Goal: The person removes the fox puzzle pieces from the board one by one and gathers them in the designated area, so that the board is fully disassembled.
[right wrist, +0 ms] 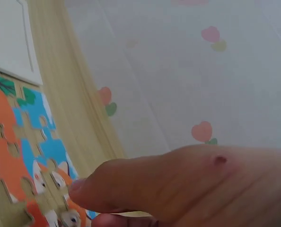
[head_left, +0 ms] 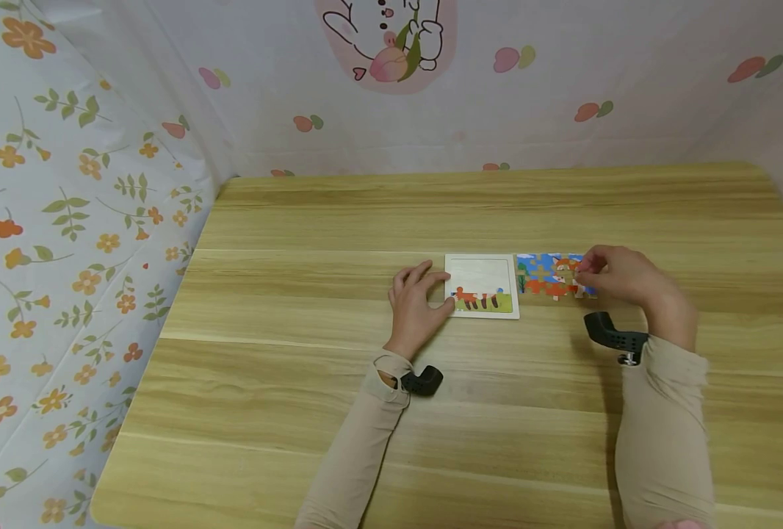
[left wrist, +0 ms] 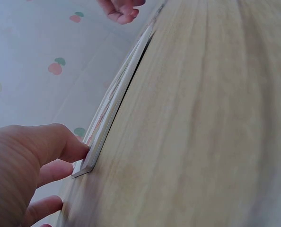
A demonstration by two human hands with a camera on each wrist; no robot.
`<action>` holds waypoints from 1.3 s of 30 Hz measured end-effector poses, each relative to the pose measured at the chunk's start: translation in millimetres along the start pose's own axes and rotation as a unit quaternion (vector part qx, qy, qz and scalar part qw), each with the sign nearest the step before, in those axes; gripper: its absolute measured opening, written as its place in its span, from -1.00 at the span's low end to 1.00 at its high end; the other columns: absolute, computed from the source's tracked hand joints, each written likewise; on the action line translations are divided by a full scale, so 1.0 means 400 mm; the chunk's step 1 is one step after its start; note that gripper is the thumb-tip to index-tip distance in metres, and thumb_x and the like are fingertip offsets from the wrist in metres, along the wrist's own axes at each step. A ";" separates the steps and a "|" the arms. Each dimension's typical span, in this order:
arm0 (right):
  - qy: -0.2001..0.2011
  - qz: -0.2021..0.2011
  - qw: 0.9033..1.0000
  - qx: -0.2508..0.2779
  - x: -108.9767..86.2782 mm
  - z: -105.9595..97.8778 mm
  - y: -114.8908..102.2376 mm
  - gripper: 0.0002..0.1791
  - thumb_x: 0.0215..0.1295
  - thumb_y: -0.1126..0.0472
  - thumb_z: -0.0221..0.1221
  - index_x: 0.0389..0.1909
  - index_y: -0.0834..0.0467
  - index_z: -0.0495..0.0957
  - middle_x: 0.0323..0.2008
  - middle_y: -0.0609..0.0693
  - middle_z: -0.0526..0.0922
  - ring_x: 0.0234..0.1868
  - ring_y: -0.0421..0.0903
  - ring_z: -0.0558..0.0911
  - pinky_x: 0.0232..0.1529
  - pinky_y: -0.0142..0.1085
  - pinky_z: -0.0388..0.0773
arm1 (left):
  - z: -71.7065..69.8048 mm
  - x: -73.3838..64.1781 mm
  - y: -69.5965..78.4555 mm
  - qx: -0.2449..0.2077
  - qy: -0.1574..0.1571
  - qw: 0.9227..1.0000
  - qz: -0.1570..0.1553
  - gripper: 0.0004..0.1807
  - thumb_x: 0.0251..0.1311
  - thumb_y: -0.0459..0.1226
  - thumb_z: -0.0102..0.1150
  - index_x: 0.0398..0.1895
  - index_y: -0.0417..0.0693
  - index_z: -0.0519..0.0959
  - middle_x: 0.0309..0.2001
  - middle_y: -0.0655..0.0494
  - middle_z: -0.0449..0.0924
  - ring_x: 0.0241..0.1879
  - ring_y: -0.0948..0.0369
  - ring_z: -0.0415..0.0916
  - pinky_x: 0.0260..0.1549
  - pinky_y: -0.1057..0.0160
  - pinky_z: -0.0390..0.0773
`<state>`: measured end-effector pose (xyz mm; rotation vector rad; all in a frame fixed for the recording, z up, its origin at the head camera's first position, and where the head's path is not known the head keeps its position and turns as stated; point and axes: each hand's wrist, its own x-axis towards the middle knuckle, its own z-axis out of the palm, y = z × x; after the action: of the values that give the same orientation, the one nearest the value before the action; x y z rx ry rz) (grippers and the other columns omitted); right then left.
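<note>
A white puzzle frame (head_left: 482, 318) lies flat on the table, its bottom part filled with joined pieces (head_left: 482, 302) showing grass and orange legs. At its left edge is my left hand (head_left: 416, 305), fingers spread. The thumb rests on the frame's rim (left wrist: 97, 146) near a corner, and the index finger is at the left edge. To the right of the frame lie loose jigsaw pieces (head_left: 546, 277), blue and orange with parts of a fox face (right wrist: 50, 177). My right hand (head_left: 619, 275) reaches over their right end, thumb and fingers close together; whether a piece is between them is hidden.
The wooden table (head_left: 286, 294) extends around the puzzle on every side. Behind it hangs a white curtain (head_left: 246, 95) with fruit prints, and a flowered cloth (head_left: 67, 294) covers the left side. Each wrist carries a black camera mount (head_left: 612, 334).
</note>
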<state>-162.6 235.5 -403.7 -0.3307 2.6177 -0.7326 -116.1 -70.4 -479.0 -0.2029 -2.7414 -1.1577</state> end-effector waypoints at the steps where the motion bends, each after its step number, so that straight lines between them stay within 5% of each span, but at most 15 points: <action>1: 0.001 -0.004 1.000 0.002 0.004 0.003 -0.007 -0.75 0.26 0.16 0.09 -0.24 0.30 0.43 -0.32 0.12 0.51 -0.32 0.02 0.46 -0.34 -0.18 0.33 | 0.000 -0.001 0.000 0.001 0.000 1.000 0.000 -0.63 -0.06 -0.22 0.28 -0.08 0.01 0.63 0.23 0.04 0.35 0.20 0.03 0.09 0.12 -0.02 0.01; 15: 0.000 -0.086 0.996 0.003 0.058 0.078 -0.134 -0.89 0.19 0.29 0.14 -0.35 0.27 0.44 -0.50 0.02 0.47 -0.53 -0.09 0.38 -0.51 -0.26 0.31 | 0.000 0.001 -0.003 0.007 0.001 1.000 -0.002 -0.63 -0.05 -0.22 0.28 -0.07 0.03 0.63 0.24 0.05 0.35 0.20 0.05 0.09 0.11 0.00 0.02; 27: -0.034 -0.184 0.982 0.014 0.096 0.164 -0.216 -0.89 0.13 0.39 0.13 -0.29 0.27 0.50 -0.55 -0.05 0.48 -0.58 -0.17 0.39 -0.50 -0.28 0.34 | 0.002 0.002 -0.002 0.009 -0.002 1.000 -0.004 -0.62 -0.05 -0.20 0.27 -0.07 0.03 0.63 0.24 0.06 0.35 0.20 0.06 0.08 0.13 0.00 0.01; 39: -0.037 -0.189 0.981 -0.016 0.109 0.200 -0.238 -0.78 0.05 0.37 0.22 -0.23 0.29 0.53 -0.41 0.03 0.54 -0.43 -0.10 0.48 -0.33 -0.19 0.44 | -0.001 0.001 -0.001 0.009 -0.002 1.000 -0.001 -0.61 -0.05 -0.20 0.28 -0.06 0.03 0.62 0.24 0.05 0.34 0.20 0.05 0.08 0.12 0.00 0.01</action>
<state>-155.4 106.2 -428.5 -0.8654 2.5243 -0.7782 -116.7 -70.9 -478.9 -0.1989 -2.7554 -1.1331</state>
